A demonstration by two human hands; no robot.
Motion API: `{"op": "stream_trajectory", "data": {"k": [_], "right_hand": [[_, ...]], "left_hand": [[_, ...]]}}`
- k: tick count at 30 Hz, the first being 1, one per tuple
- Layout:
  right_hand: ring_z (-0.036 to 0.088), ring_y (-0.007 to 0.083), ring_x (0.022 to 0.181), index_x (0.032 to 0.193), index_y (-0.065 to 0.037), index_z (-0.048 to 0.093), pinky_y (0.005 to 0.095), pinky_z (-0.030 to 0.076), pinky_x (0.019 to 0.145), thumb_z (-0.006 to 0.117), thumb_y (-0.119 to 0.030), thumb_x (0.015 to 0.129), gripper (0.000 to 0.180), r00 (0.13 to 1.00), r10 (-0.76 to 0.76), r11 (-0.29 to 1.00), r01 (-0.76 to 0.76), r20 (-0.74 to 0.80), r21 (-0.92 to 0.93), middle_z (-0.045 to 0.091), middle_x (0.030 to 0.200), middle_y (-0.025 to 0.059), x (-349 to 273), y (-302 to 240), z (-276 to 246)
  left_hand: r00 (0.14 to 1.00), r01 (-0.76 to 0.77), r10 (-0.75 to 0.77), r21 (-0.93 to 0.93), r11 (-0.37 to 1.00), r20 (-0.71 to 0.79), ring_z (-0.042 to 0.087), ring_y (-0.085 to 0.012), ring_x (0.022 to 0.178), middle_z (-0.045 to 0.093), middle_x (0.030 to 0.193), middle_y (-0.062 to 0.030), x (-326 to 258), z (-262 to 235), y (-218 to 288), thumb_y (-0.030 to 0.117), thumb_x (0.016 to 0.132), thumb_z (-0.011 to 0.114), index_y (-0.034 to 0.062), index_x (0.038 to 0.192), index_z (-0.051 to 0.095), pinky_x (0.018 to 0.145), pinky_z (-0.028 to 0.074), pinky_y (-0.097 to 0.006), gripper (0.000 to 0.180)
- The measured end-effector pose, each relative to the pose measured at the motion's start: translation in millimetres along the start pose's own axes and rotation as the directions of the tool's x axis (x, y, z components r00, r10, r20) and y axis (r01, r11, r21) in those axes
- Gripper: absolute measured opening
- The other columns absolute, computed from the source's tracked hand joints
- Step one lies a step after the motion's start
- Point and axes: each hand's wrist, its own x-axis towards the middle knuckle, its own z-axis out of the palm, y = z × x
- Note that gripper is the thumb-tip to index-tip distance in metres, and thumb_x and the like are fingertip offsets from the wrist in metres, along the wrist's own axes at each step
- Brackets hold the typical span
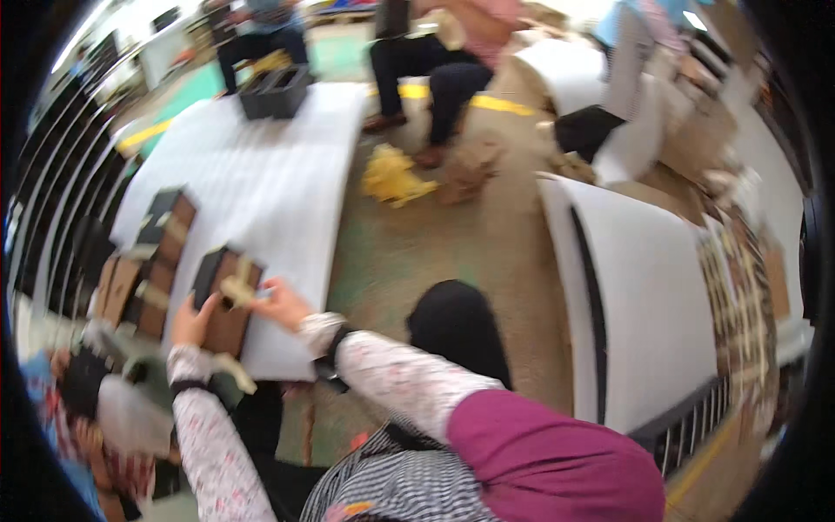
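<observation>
A brown box with a black side [228, 265] sits on the white-covered table in front of me, slightly blurred. My left hand [191, 324] grips its near left edge, thumb raised along the side. Over the top of the box runs a cream tape-like strip [237, 290], bunched near the middle. The fingers of my right hand [283, 304] are pinched at this strip, beside the box's right edge. Another pale strip [235, 372] hangs at the table's near edge, below the box.
Similar dark boxes [165, 224] with pale strips stand left of mine. A black open-topped container [275, 91] is at the table's far end. Yellow crumpled material [393, 176] and brown paper [470, 172] lie on the floor. White panels [639, 287] stand at right. Other people sit around.
</observation>
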Motion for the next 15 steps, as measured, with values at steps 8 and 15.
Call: {"op": "stream_trajectory", "data": {"k": [8,15], "right_hand": [[0.052,0.0364,0.101,0.116,-0.003,0.045,0.0408,0.044,0.087,0.07,-0.04,0.07,0.065,0.919,-0.126,0.939,-0.011,-0.375,-0.343,0.053,0.106,0.0218,47,10,34],[0.059,0.0378,0.087,0.093,-0.004,0.059,0.0445,0.046,0.078,0.054,-0.021,0.078,0.023,0.894,-0.095,0.94,-0.064,-0.438,-0.335,0.062,0.09,0.0209,80,65,-31]], "left_hand": [[0.999,0.037,-0.031,0.207,0.978,-0.031,0.046,-0.0374,0.116,0.048,0.122,-0.0285,-10,1,32,0.054,0.079,0.056,-0.0101,0.122,0.045,0.097,0.036,-0.038,0.079],[0.993,-0.021,0.044,0.206,0.978,-0.107,0.052,-0.0359,0.107,0.054,0.115,-0.0265,-1,13,9,0.054,0.08,0.055,-0.0092,0.117,0.051,0.09,0.039,-0.038,0.073]]}}
